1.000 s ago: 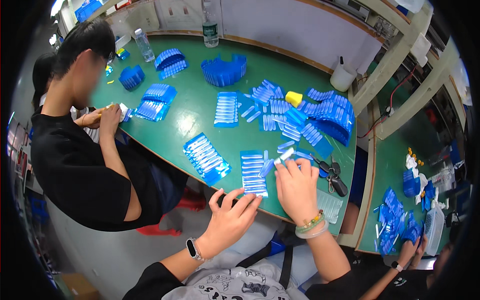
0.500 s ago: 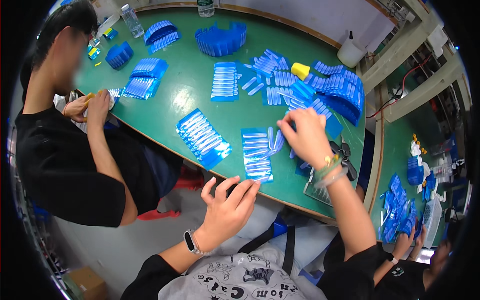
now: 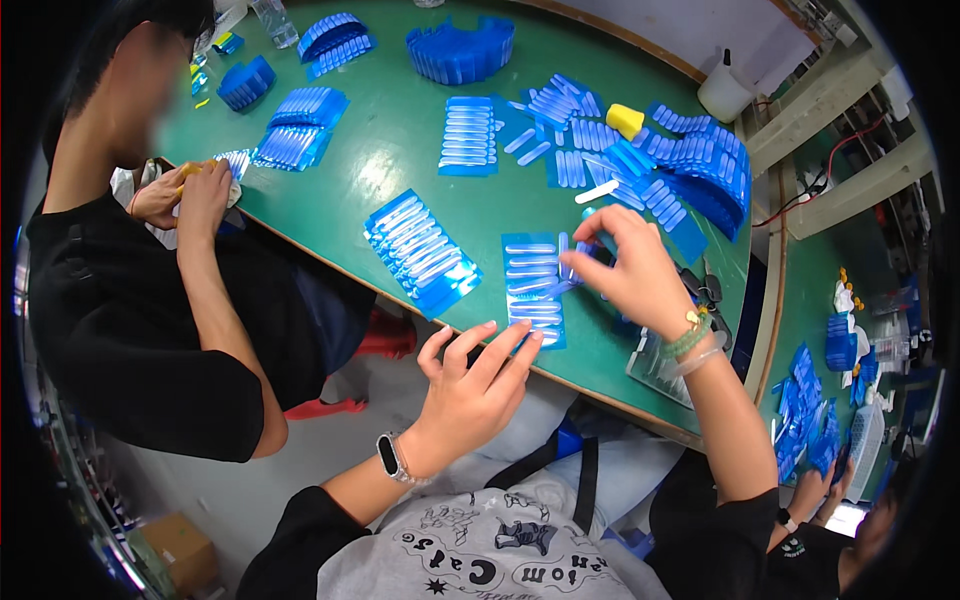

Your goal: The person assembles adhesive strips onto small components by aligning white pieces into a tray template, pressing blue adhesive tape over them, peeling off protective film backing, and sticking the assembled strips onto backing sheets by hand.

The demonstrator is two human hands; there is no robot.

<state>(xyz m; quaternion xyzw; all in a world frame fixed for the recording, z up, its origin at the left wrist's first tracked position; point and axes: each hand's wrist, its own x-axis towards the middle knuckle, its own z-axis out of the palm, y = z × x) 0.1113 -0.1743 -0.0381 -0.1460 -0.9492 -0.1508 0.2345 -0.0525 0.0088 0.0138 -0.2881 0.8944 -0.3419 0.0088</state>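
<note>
A blue sheet [image 3: 518, 268] with a column of pale, long rounded strips lies near the table edge. My left hand [image 3: 478, 392] is open, its fingers spread and the tips resting at the sheet's near end. Over the sheet's right side is my right hand [image 3: 637, 268], fingers curved, thumb and forefinger a little apart, with nothing visible held. Loose strips [image 3: 566, 262] lie by its thumb. A white strip [image 3: 597, 192] shows just beyond its fingers. To the left lies another strip-covered blue sheet [image 3: 420, 250], and farther away a third [image 3: 468, 135].
Blue sheets [image 3: 700, 150] pile up at the back right, with a yellow block [image 3: 625, 121] on them. A fanned blue stack [image 3: 460, 50] stands at the back. Dark keys [image 3: 708, 285] and a clear case [image 3: 660, 370] lie right. A co-worker's hands [image 3: 185, 195] work at the left edge.
My right hand has lifted slightly and its thumb and forefinger have parted. The white strip beyond it has come into sight. My left hand stays at the sheet's near end; the view has shifted.
</note>
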